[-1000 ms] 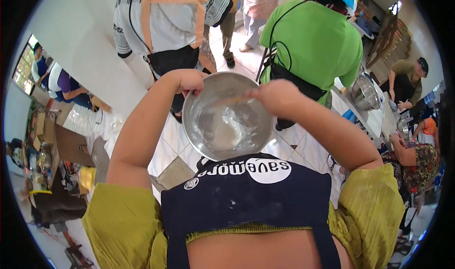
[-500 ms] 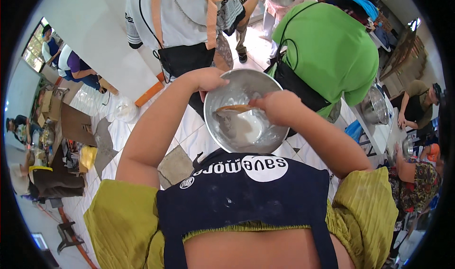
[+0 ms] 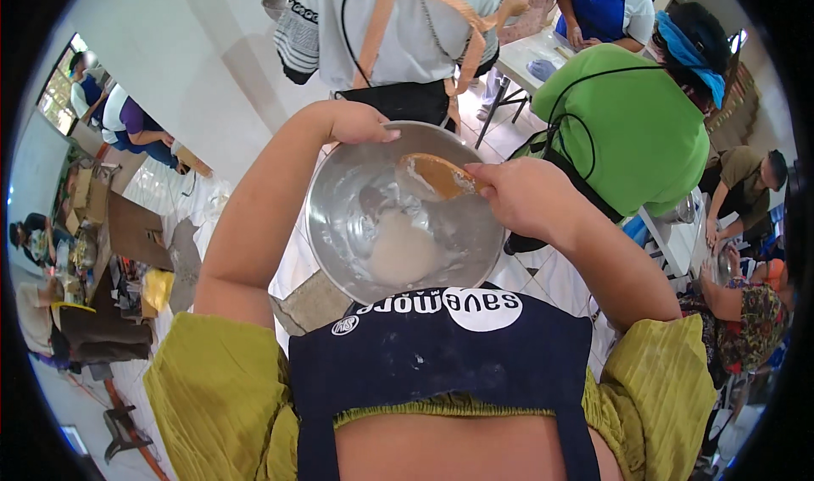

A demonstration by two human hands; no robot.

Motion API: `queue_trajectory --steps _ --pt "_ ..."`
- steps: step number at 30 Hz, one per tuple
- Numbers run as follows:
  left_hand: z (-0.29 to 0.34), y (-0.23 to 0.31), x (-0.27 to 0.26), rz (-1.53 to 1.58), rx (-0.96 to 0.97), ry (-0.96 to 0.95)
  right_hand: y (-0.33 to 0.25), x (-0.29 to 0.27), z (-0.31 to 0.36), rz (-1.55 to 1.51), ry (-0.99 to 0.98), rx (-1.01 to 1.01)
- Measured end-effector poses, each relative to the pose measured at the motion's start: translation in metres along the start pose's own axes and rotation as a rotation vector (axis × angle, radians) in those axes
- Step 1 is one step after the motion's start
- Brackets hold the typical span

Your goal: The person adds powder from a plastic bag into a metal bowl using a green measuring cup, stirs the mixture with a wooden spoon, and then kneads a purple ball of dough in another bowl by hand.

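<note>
A wide steel mixing bowl (image 3: 337, 197) is held in front of my dark apron, its inner wall smeared with white. At its bottom lies a pale, smooth mass (image 3: 404, 250), batter or dough; I cannot tell which. My left hand (image 3: 360, 123) is closed on the bowl's far-left rim, thumb over the edge. Over the right part of the bowl, my right hand (image 3: 527, 194) grips a wooden spoon (image 3: 439, 176). Its broad head is coated with white residue and sits above the pale mass, apart from it.
Close ahead stands a person in a white shirt (image 3: 381, 36) with peach straps. To the right, a person in green (image 3: 623, 125) bends forward. A white table (image 3: 519, 57) is beyond them. On the left are a brown table (image 3: 136, 227) and cardboard boxes (image 3: 87, 193).
The spoon has risen off the bowl's bottom and turned, showing its broad face. The bowl is tipped more toward me and lower. The people ahead have shifted right in view.
</note>
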State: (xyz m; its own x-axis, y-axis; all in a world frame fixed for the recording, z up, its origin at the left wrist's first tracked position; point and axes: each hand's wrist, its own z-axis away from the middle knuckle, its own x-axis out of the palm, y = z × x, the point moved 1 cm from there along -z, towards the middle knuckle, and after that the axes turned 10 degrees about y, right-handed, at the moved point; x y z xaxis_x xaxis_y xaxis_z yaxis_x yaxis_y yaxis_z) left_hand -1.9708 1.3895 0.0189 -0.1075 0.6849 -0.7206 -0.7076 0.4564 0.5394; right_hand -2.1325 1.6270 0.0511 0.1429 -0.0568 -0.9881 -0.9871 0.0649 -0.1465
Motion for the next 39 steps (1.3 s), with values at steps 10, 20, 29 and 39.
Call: queue_trajectory --steps 10,20,29,39 --pt "0.016 0.025 -0.004 0.293 0.032 -0.044 -0.06 0.014 -0.019 0.229 -0.036 -0.26" --pt "0.027 0.017 -0.019 0.122 0.148 -0.031 -0.075 0.012 -0.039 0.322 0.01 -0.406" --pt "0.022 -0.005 -0.028 0.089 0.293 -0.003 -0.08 0.0 -0.063 0.269 0.311 -0.467" --pt "0.047 -0.022 -0.044 -0.002 0.334 -0.047 -0.091 -0.002 -0.065 0.502 0.195 -0.509"
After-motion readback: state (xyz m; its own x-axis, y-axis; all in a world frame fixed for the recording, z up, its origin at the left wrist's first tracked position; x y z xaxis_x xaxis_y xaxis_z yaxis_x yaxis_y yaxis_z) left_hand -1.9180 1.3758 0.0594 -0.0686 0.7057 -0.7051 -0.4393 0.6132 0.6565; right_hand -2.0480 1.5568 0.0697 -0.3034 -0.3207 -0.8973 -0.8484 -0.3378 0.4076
